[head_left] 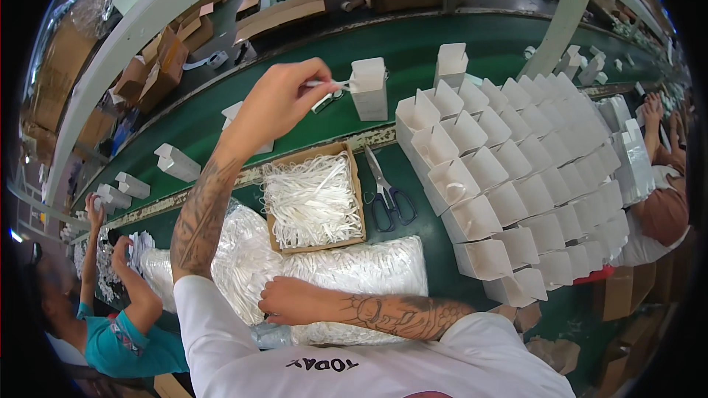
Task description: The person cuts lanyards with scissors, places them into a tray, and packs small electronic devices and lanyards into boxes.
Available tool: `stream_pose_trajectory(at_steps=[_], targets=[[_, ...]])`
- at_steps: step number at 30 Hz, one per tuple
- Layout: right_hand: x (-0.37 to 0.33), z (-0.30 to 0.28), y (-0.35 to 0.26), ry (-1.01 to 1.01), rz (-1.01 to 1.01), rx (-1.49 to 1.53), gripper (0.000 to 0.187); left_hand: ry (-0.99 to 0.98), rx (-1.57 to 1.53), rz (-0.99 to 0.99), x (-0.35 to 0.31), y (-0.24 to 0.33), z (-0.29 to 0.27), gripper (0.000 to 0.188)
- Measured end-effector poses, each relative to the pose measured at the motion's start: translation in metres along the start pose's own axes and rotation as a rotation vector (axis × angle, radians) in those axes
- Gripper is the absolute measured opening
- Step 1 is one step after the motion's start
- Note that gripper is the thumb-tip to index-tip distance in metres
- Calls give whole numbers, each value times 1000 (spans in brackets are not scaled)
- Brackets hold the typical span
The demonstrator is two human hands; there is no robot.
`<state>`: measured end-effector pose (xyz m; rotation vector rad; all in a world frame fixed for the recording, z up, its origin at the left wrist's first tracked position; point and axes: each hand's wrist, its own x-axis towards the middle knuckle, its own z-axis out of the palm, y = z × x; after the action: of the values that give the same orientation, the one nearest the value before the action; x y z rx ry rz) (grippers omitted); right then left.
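My left hand (291, 94) reaches over the green conveyor, its fingers pinched on a thin white strap (324, 84). The strap's end is at the open top of an upright white box (369, 92). Below that arm, a shallow cardboard tray (359, 206) is full of loose white straps. My right hand (289, 301) lies low against a clear plastic bag (361, 269) of white strands. Its fingers are curled under, so whatever they hold, if anything, is hidden. Scissors (389, 195) with dark blue handles lie just right of the tray.
Rows of open white boxes (516, 177) fill the right side. More boxes stand along the conveyor (310, 48), including one (451, 65) farther right. A co-worker in teal (136, 339) sits at left; another person (660, 214) works at right. A pale metal post (564, 15) rises beyond.
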<state>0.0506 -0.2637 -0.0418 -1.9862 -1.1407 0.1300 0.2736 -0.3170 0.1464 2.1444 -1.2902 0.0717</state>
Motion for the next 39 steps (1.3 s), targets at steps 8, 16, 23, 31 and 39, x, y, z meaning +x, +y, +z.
stream_pose_trajectory(at_steps=[8, 16, 23, 31, 39], targets=[[2, 15, 3, 113, -39, 4, 23, -37, 321, 15, 55, -64, 40, 23], [3, 10, 2, -1, 10, 2, 25, 33, 406, -97, 46, -48, 20, 20], [2, 15, 3, 76, 6, 20, 19, 96, 361, 89, 41, -79, 46, 20], [4, 17, 2, 48, -13, -5, 17, 325, 36, -186, 6, -196, 67, 44], [3, 10, -4, 114, -29, 80, 16, 197, 336, -238, -73, -228, 87, 40]])
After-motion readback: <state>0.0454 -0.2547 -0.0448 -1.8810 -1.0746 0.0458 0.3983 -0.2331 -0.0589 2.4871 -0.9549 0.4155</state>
